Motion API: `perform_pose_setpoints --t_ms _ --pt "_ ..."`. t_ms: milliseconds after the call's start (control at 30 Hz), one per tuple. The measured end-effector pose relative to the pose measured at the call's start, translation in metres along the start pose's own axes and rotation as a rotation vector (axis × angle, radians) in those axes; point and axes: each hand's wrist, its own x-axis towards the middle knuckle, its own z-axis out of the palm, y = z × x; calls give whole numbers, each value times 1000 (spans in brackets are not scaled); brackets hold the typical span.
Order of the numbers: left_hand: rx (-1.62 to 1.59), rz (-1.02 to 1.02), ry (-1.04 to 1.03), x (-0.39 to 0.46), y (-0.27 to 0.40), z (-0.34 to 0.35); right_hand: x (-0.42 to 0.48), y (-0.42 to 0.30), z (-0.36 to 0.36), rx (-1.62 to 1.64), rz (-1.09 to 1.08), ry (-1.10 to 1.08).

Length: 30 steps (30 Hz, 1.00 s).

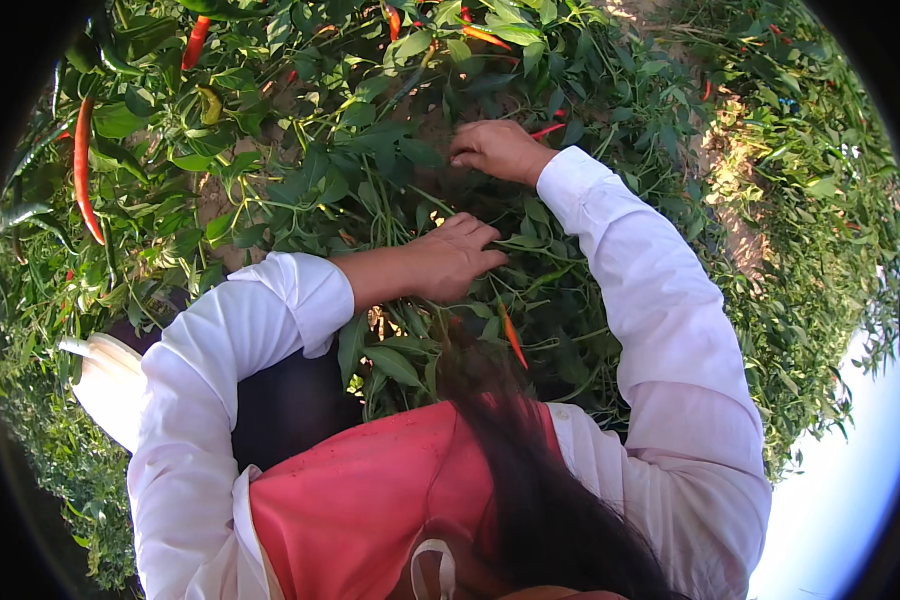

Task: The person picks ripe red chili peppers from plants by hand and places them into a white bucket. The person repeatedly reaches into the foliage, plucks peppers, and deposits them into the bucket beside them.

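Observation:
My left hand point(457, 259) lies back-up among the stems of a chili pepper plant point(390, 202), its fingers bent down into the leaves. The foliage and the back of the hand hide whatever is under its palm. Farther out, my right hand point(499, 150) is beside the leaves with its fingers curled; its fingertips are partly hidden, and I cannot tell if anything is between them. A red chili point(547, 131) shows just right of this hand. Nearer my body, an orange-red chili point(513, 337) hangs below my left hand, apart from it.
A long red chili point(82, 172) hangs at the left, near several green ones. Another red chili point(195, 43) is at the upper left. A white container point(109, 382) stands beside my left elbow. Bare soil point(742, 232) runs between plant rows at the right. Loose dark hair point(525, 450) hangs before my chest.

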Motion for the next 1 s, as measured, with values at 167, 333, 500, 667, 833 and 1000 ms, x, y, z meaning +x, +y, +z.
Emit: perform_pose_setpoints --t_ms 167,333,500,667,833,1000 --pt "16 -7 6 7 2 3 -23 3 -8 339 222 21" --pt "-6 -32 -54 6 2 1 -18 64 -31 282 669 143" --pt "-1 -33 -43 2 -8 4 33 103 16 -94 705 277" --pt "-40 -26 30 10 -16 8 41 101 27 -331 603 -20" --pt "-526 -160 287 26 -13 -17 -14 43 -2 -332 287 110" --pt "-551 -731 666 55 -33 -24 -65 -26 -16 -287 213 147"
